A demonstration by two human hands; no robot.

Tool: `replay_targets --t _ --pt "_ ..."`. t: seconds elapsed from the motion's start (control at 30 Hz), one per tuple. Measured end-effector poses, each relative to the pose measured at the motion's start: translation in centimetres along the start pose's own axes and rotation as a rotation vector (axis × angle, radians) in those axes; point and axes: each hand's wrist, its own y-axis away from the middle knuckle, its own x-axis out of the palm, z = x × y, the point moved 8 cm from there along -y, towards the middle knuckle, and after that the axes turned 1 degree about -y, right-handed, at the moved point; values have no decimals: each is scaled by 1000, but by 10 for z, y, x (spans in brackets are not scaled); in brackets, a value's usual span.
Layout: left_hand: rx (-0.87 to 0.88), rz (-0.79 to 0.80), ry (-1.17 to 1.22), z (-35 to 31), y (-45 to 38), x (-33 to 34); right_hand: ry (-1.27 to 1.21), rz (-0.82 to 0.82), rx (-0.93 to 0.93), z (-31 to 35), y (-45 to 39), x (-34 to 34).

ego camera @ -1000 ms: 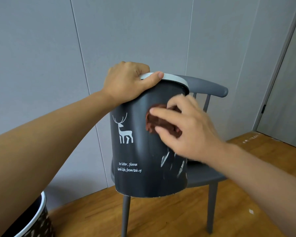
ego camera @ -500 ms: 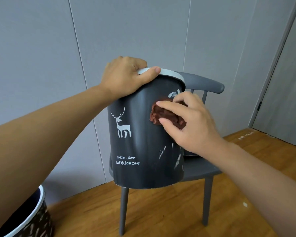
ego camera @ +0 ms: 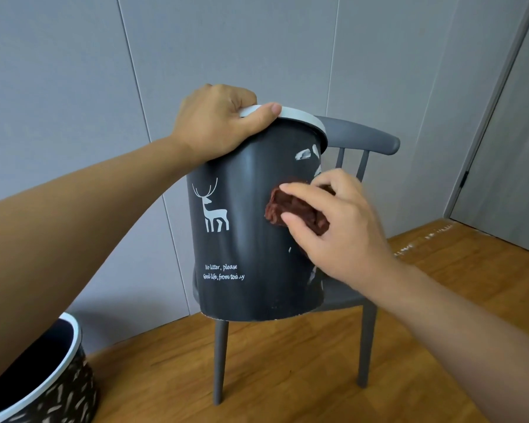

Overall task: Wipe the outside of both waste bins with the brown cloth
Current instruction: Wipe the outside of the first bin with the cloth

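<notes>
A dark grey waste bin (ego camera: pixel 251 227) with a white rim, a white deer and white lettering is held up in front of me, tilted. My left hand (ego camera: pixel 217 123) grips its rim at the top left. My right hand (ego camera: pixel 339 227) presses a crumpled brown cloth (ego camera: pixel 290 209) against the bin's right side, about mid-height. A second waste bin (ego camera: pixel 58 389), dark with white flecks and a white rim, stands at the bottom left, partly out of frame under my left forearm.
A grey chair (ego camera: pixel 364 138) stands right behind the held bin, its seat mostly hidden, two legs showing on the wooden floor (ego camera: pixel 303 377). A grey panelled wall runs behind, and a door (ego camera: pixel 513 141) is at the far right.
My right hand slid the cloth a little rightward and then slightly down on the bin's side. White marks near the rim became visible. My left hand kept its grip.
</notes>
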Motion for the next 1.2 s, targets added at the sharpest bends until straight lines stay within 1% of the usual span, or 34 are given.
replay_targets --t 0.07,0.13,0.27,0.3,0.33,0.4,0.47,0.5,0.57,0.63,0.7,0.77,0.8,0.83,0.87,0.97,1.0,1.07,1.1,1.17,1.2 --pt "-8 4 6 3 -2 1 -19 1 25 -1 7 8" --pt "-17 5 22 7 -2 1 -59 53 -43 12 34 11" --pt "-22 11 50 8 0 -1 -106 339 -238 41 84 15" --pt "-25 10 46 7 0 -1 -107 365 -253 43 83 13" --pt "-29 8 41 7 0 -1 -123 348 -241 42 77 9" --pt "-31 6 27 5 0 -2 -175 197 -125 28 49 -3" --pt "-29 8 17 3 1 -2 -141 46 10 6 20 -11" --pt "-28 10 15 3 1 -1 -107 22 58 -3 12 -8" --pt "-31 15 24 4 0 0 -116 22 107 -10 14 2" --pt "-38 14 41 7 0 0 -135 47 36 1 35 7" --pt "-45 9 52 10 1 -2 -174 154 -90 19 64 11" --pt "-37 8 65 8 2 -2 -212 297 -158 32 84 17" --pt "-32 8 67 6 2 -2 -215 338 -177 35 87 18" --pt "-30 9 66 5 3 -2 -209 339 -186 37 86 17" --pt "-28 9 64 4 2 -1 -205 298 -175 36 80 13" --pt "-18 8 51 3 2 -1 -194 79 -51 23 44 -2" --pt "-14 9 45 3 2 -1 -153 46 -9 18 32 -3" --pt "-13 12 40 2 1 0 -75 65 40 12 19 4" --pt "-14 15 39 3 0 1 -58 86 26 14 20 7" --pt "-24 22 43 6 0 2 -64 167 -81 27 38 13" --pt "-31 21 45 7 -1 1 -82 241 -146 36 51 17"
